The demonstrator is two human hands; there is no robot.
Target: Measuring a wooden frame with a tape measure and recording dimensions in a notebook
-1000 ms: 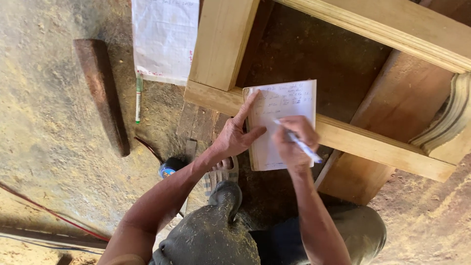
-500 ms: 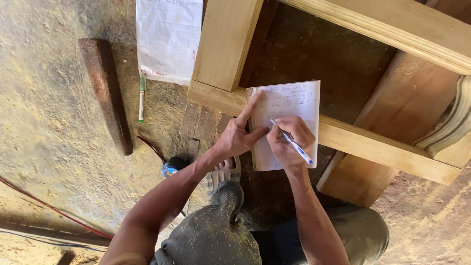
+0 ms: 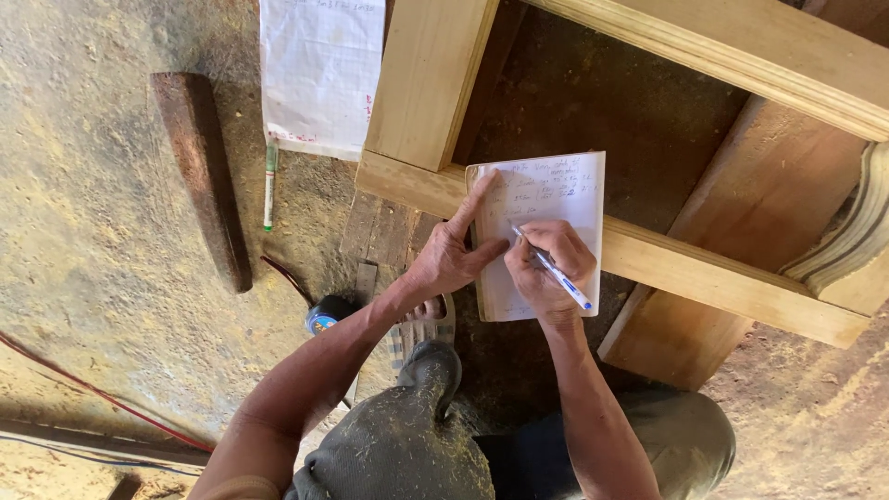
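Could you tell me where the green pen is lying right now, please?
In the head view the green pen lies on the dusty floor at upper left, between the dark wooden block and the wooden frame, just under the sheet of paper.

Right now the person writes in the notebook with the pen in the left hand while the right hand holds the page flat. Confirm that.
Not quite: the hands are swapped. In the head view the right hand holds the pen on the notebook, and the left hand presses the page flat at its left edge.

Soft warm daylight, sharp focus
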